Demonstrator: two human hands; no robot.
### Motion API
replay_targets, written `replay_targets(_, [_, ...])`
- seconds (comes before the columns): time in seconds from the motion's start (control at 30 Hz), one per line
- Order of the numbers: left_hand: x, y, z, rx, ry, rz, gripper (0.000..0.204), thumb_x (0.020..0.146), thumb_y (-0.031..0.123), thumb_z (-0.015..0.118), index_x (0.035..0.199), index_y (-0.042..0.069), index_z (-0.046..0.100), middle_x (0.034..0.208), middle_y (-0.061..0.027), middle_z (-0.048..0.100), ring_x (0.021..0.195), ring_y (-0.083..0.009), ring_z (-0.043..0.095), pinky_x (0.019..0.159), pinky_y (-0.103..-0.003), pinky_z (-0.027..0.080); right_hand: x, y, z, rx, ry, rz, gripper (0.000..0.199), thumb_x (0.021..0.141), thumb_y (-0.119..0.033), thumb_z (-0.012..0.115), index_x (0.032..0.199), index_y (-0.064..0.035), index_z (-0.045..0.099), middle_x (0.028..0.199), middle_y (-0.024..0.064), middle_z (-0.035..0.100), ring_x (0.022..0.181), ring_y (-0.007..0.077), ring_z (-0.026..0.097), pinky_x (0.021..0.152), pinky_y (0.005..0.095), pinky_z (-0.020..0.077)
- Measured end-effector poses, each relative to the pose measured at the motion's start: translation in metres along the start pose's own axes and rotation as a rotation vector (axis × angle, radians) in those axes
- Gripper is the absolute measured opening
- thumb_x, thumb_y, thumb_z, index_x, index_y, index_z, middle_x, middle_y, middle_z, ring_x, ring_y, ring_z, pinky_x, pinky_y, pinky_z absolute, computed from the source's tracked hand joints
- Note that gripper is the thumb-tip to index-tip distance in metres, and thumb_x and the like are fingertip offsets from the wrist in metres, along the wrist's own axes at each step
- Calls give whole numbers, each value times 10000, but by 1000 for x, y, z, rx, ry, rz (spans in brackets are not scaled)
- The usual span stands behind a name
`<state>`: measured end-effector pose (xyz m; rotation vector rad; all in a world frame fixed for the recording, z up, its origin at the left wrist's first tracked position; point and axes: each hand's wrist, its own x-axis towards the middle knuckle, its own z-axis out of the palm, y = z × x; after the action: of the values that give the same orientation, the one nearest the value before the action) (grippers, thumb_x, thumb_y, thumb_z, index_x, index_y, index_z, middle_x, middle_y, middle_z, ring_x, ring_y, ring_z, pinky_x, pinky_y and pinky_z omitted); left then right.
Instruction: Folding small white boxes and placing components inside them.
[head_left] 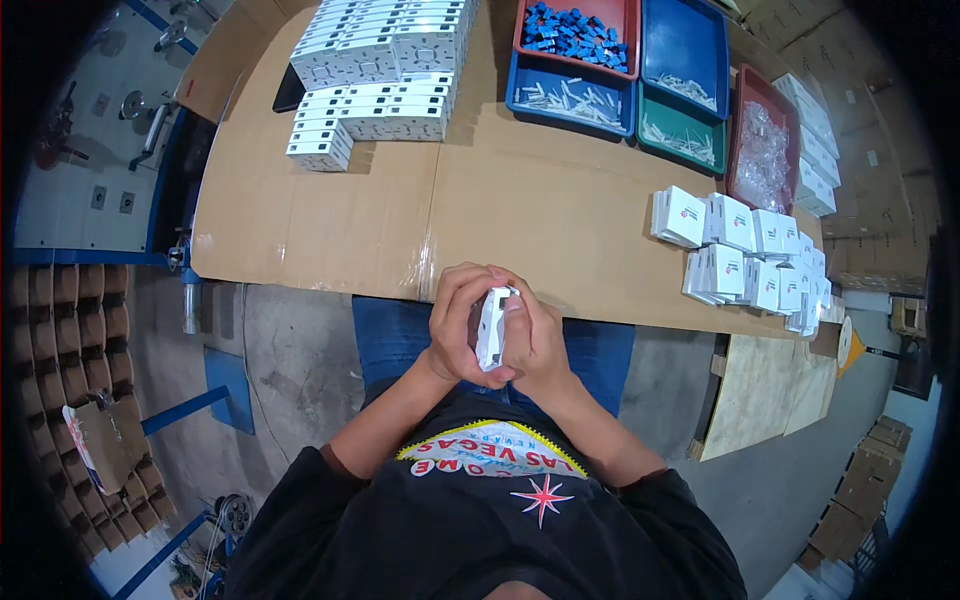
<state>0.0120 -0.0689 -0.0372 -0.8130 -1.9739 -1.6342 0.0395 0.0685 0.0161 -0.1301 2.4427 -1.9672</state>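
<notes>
My left hand (455, 318) and my right hand (537, 342) are cupped together just off the table's near edge, above my lap. Between them they grip a small white plastic housing (489, 335), held on edge with its narrow, notched side showing. Fingers of both hands wrap round it and hide most of its faces. Nearest on the table to the right are several small stacks of flat white square pieces (724, 270) with printed fronts.
A large block of stacked white units (390, 50) stands at the back left of the cardboard-covered table (540, 220). Bins at the back hold blue parts (575, 38), small white pieces (570, 103) and clear plastic pieces (763, 155). A divided cardboard rack (90, 400) is at far left.
</notes>
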Motion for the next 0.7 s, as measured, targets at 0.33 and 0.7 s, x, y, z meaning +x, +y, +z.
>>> replay_targets(0.33, [12,11,13,-612,463,-843,874,986,784,250,1311,24,535,1177,-109,615,1009,-223,642,878,-371,529,11,-6,-36,-54,-124,72,625,972,-294,689,1489,-31,456,1522,225,466,1329,375,548,1038,440,484])
replay_targets(0.7, [40,37,5,-961,135,-1531,904,940,845,251,1394,106,506,1170,-91,667,1060,-231,681,873,-391,566,17,18,-40,-335,-333,-369,698,808,-311,829,1434,-118,591,1551,194,455,1443,412,417,1171,479,364])
